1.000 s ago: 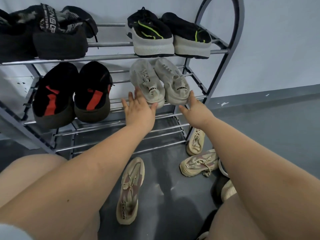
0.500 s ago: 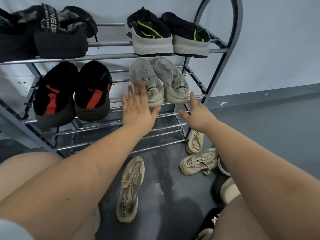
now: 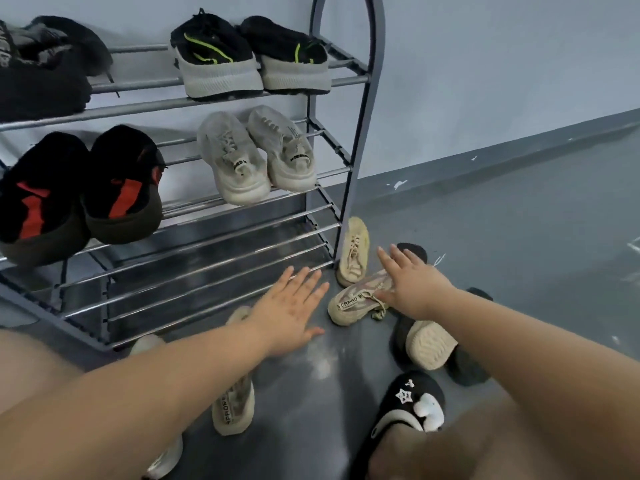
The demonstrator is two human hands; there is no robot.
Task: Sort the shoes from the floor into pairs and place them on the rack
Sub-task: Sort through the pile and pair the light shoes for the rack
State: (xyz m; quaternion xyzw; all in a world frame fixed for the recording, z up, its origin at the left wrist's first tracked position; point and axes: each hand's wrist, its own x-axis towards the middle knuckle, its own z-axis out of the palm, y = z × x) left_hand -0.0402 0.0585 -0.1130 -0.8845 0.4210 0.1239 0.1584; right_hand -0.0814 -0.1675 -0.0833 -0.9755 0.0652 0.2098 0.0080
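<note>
A grey metal rack (image 3: 360,140) holds pairs: black shoes with green stripes (image 3: 214,60) on top, pale grey sneakers (image 3: 239,161) and black shoes with red patches (image 3: 117,188) on the middle shelf. On the floor a beige sneaker with lettering (image 3: 349,304) lies on its side; my right hand (image 3: 412,284) hovers over it with fingers spread, holding nothing. Its match (image 3: 233,407) lies under my left forearm. My left hand (image 3: 289,315) is flat and open above the floor, empty. Another beige shoe (image 3: 355,251) leans by the rack's foot.
A black slipper with white stars (image 3: 408,407) lies at the bottom right. A black shoe with a cream sole (image 3: 429,344) lies upturned under my right arm. The rack's lowest shelf (image 3: 207,268) holds no shoes on its right. A white shoe (image 3: 166,459) peeks out under my left arm.
Both hands left the pale grey sneakers on the middle shelf and dropped to the floor; the right now hovers over the lettered beige sneaker. The view shifted down and right.
</note>
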